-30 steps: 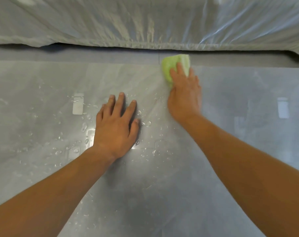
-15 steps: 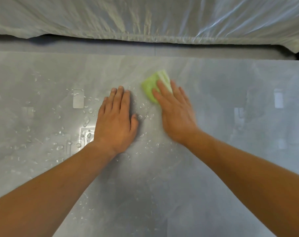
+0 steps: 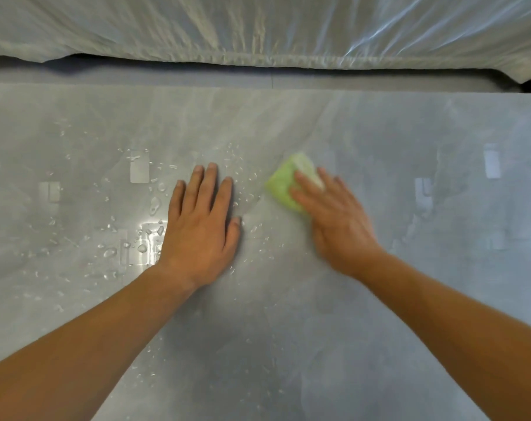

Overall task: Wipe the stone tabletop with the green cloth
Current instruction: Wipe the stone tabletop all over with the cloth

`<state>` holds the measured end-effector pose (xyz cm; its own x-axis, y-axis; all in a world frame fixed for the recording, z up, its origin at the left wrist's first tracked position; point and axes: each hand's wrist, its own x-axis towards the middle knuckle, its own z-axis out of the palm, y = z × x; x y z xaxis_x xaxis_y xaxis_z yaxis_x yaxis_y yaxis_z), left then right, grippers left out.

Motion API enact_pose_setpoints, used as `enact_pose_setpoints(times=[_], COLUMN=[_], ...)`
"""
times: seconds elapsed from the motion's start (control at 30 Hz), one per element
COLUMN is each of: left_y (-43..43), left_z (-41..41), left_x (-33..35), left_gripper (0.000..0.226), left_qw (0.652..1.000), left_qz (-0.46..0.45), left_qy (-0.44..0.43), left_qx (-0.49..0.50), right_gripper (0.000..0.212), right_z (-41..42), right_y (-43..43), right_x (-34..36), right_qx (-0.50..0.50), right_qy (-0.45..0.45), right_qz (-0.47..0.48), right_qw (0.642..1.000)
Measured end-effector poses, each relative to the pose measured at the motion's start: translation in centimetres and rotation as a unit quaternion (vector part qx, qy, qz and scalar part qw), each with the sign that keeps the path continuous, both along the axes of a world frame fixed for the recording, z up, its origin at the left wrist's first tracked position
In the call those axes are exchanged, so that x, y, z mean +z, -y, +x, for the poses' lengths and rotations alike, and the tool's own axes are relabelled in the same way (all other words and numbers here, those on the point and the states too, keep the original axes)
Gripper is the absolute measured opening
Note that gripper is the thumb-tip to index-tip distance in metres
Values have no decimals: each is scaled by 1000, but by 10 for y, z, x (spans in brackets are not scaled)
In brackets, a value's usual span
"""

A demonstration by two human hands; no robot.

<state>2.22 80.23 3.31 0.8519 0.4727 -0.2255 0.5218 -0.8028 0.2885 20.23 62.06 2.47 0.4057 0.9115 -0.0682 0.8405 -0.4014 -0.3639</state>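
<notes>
The grey stone tabletop (image 3: 288, 344) fills most of the view, glossy and wet. A folded light-green cloth (image 3: 284, 182) lies on it just right of centre. My right hand (image 3: 334, 220) presses flat on the cloth with straight fingers, covering its near right part; the hand is motion-blurred. My left hand (image 3: 201, 226) rests flat on the stone to the left of the cloth, fingers straight and together. Water droplets (image 3: 142, 238) are scattered left of and between the two hands.
A large object wrapped in clear plastic sheeting (image 3: 258, 28) runs along the far side, beyond the table's back edge (image 3: 273, 85). A dark gap lies under the sheeting.
My right hand has drawn the cloth from the far edge back toward me, then to the right, away from my left hand. My left hand has stayed in place.
</notes>
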Motion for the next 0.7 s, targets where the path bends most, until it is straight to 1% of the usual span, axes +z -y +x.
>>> enact_pose_setpoints(times=[0.03,0.1,0.13,0.17,0.2,0.23,0.3,0.33,0.37,0.4,0.47,0.53,0.57,0.6,0.67,0.7], left_y=[-1,-4,-4,-4,-4,-4,-5,-6,-8,-9,-12,-14,-13,-13,-11,-11], left_z=[0,-1,-1,-2,-2,-2,-2,-3,-4,-5,-11,-19,-23,-27,-32,-33], left_x=[-1,-2,-2,-1,0,1,2,3,4,4,6,8,9,10,9,8], left_gripper=[64,64,63,63,64,64,64,64,64,63,62,60,60,60,62,63], left_qw=[1000,1000,1000,1000,1000,1000,1000,1000,1000,999,999,999,999,1000,1000,1000], left_qz=[-1,-1,-1,-1,-2,-4,-11,-15,-21,-30,-44,-38,-32,-28,-25,-24], left_qy=[1,1,0,-1,-2,-3,-6,-6,-3,4,16,21,17,8,-5,-5], left_qx=[-2,-2,-4,-7,-9,-10,-10,-12,-14,-15,-11,1,6,7,3,-1], right_gripper=[66,63,63,66,69,70,63,60,59,61,63,64,65,66,64,62], right_z=[14,23,13,-4,-25,-47,-78,-78,-69,-59,-43,-56,-73,-92,-120,-118], right_y=[-4,-19,-25,-27,-25,-19,0,7,11,14,14,8,4,1,-3,-9], right_x=[0,0,0,0,-1,-1,1,1,1,0,-1,1,1,1,1,1], right_qx=[-65,-205,-244,-251,-223,-170,-58,-22,-12,-33,-140,-239,-261,-252,-165,-116], right_qy=[-3,-16,-16,-12,-7,-3,-8,-8,-9,-9,-17,-23,-21,-19,-19,-23], right_qz=[1,1,2,1,-2,-8,-6,0,6,8,12,24,23,20,20,21], right_qw=[998,979,970,968,975,985,998,1000,1000,999,990,970,965,967,986,993])
